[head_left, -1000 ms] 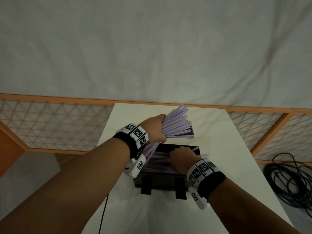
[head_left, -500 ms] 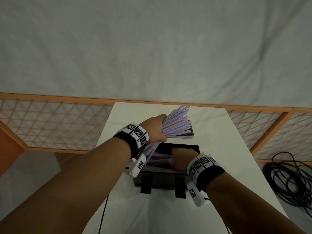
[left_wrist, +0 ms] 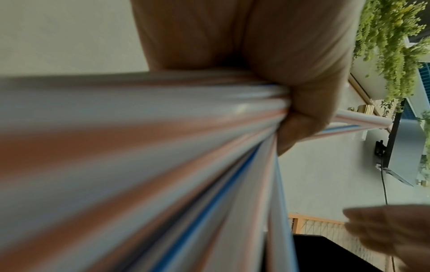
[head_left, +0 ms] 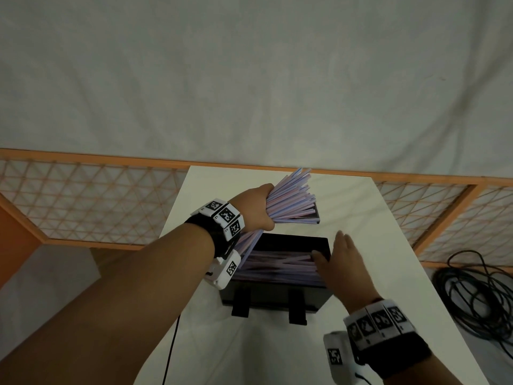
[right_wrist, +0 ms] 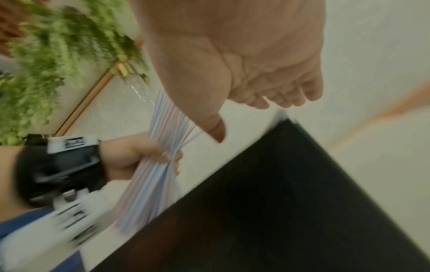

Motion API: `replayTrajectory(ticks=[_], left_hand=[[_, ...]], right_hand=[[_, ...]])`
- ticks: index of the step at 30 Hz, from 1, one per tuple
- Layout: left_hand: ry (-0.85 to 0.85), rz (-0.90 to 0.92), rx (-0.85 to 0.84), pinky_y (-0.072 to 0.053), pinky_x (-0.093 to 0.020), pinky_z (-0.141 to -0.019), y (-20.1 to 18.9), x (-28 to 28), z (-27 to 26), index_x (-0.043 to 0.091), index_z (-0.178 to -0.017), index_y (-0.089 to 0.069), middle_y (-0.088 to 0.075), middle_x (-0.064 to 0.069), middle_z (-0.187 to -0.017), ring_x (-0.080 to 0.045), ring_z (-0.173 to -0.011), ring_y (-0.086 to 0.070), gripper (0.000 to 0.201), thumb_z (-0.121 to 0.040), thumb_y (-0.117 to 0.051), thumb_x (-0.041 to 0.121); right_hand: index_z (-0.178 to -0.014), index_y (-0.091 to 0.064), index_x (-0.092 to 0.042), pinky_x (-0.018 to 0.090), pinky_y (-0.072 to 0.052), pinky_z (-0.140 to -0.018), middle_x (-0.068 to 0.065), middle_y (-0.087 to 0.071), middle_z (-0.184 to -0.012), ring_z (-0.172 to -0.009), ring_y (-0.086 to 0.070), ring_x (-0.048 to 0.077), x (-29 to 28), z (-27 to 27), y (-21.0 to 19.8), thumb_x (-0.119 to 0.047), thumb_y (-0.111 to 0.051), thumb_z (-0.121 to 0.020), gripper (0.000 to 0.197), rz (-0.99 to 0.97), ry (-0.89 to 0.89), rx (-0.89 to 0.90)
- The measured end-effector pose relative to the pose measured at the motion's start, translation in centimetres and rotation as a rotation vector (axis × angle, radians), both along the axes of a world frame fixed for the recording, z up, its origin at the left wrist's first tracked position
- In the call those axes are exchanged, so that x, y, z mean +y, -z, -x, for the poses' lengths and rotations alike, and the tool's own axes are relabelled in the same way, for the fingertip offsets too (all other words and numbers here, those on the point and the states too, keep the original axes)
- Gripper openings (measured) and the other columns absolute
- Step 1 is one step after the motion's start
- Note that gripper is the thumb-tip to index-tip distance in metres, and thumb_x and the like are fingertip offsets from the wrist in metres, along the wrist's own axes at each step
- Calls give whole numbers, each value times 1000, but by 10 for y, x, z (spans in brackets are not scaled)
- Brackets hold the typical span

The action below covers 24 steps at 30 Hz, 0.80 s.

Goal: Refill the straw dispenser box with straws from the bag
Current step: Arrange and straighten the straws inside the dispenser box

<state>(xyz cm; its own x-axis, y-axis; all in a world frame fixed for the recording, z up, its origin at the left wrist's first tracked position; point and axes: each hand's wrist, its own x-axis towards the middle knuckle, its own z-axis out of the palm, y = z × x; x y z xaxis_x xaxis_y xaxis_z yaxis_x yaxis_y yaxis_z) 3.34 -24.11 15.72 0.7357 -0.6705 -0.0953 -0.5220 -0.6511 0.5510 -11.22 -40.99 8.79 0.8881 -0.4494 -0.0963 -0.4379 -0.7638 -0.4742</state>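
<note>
Left hand [head_left: 256, 208] fingers clamped round pink-and-blue striped plastic straw bundle [head_left: 288, 202], 12 o'clock of open black rectangular dispenser box [head_left: 273, 297], right hand [head_left: 345, 266] fingers straight, together, at box's 3 o'clock

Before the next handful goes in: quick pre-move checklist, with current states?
1. Left hand grips the straw bundle firmly: ok, fingers wrapped round its middle.
2. Dispenser box open on top: ok, loose straws lie inside.
3. Straws in the box lying parallel: not ok, several cross each other.
4. Right hand free to take more: ok, fingers straight, holding nothing, at the box's right edge.
5. Room left in the box: cannot tell, depth is hidden.
6. Bag within reach: cannot tell, no bag in view.
</note>
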Motion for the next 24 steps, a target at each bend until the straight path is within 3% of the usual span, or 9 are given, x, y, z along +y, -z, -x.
replayTrajectory(ticks=[2,4,6,9,12,15,18,20,24], left_hand=[[5,-7,-7,-42,-30,-68,0,-1,1,11,-116,-46,-53,-3,-95,-25,-80,-54,54,-69,-72,15],[11,-25,-6,-44,-31,-69,1,-3,2,11,-116,-45,-53,-3,-96,-26,-81,-55,54,-69,-72,16],[19,-44,-7,-47,-33,-71,2,-5,3,12,-118,-45,-53,-3,-97,-26,-84,-56,57,-69,-73,17],[21,-44,-10,-47,-32,-72,2,-5,5,12,-119,-44,-53,-2,-96,-25,-84,-56,59,-68,-74,17],[21,-30,-7,-45,-31,-70,1,-6,5,12,-118,-45,-52,-2,-95,-23,-82,-54,59,-67,-74,17],[22,-24,-10,-48,-33,-72,0,-6,6,12,-116,-45,-53,-2,-95,-24,-82,-55,57,-67,-74,16],[22,-18,-14,-45,-31,-70,1,-6,7,12,-114,-46,-52,-1,-94,-23,-81,-54,56,-66,-74,16],[21,-16,-17,-44,-30,-70,1,-6,7,11,-114,-46,-52,-1,-94,-23,-82,-54,55,-67,-74,16],[19,-13,-22,-41,-28,-67,-2,-5,8,11,-115,-46,-52,-1,-93,-22,-80,-53,55,-67,-73,16]], right_hand=[[-147,-17,1,41,-13,-119,26,-7,-156,-145,-7,36,13,10,8,-57,-38,-91,83,26,-140,164],[-148,-7,-2,44,-6,-119,26,2,-156,-146,3,36,22,13,19,-82,-2,-73,111,179,-211,235],[-149,-3,-4,46,1,-117,23,4,-157,-146,6,34,22,9,27,-83,28,-54,127,346,-283,226],[-150,-9,-14,51,1,-116,18,-14,-157,-147,-7,31,20,-3,33,-77,37,-52,125,426,-458,265],[-140,-38,-27,57,-5,-113,10,-40,-147,-139,-28,30,16,-17,25,-61,1,-90,72,483,-567,367],[-117,-59,-25,58,-14,-110,6,-53,-131,-127,-41,29,14,-30,9,-39,-36,-92,37,586,-534,501],[-101,-62,-20,43,-35,-98,3,-64,-108,-105,-58,25,20,-43,0,-38,-51,-86,26,632,-510,338],[-103,-60,-19,39,-47,-89,4,-65,-106,-100,-62,27,27,-52,4,-38,-56,-82,29,478,-604,256],[-116,-56,-14,41,-50,-91,9,-62,-117,-107,-59,30,29,-60,13,-35,-58,-85,37,315,-623,475]])
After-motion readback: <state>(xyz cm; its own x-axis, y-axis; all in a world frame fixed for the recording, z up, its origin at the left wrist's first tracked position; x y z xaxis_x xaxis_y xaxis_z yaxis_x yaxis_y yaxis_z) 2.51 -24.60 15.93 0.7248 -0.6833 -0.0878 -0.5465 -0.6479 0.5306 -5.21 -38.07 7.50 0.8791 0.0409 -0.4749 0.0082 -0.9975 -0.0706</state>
